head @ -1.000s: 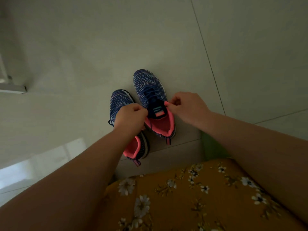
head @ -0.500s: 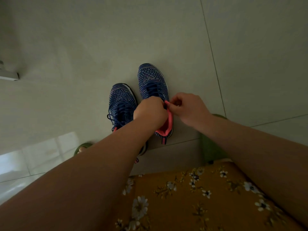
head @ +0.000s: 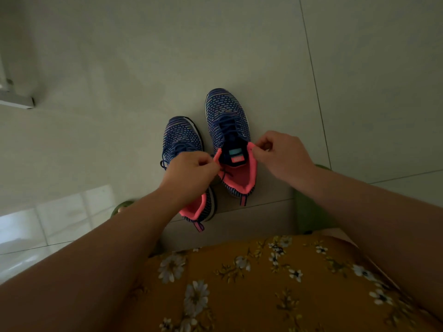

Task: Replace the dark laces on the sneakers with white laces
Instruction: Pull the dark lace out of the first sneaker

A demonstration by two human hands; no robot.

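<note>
At frame centre, left hand (head: 191, 174) and right hand (head: 280, 153) pinch opposite pink collar edges of the right-hand blue knit sneaker (head: 230, 130), dark-laced.

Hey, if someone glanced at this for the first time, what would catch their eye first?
Probably the two blue knit sneakers with bright coral linings, side by side on the pale tiled floor. The left hand and right hand pinch the collar edges of the right-hand sneaker; the left-hand sneaker stands partly behind the left hand.
</note>
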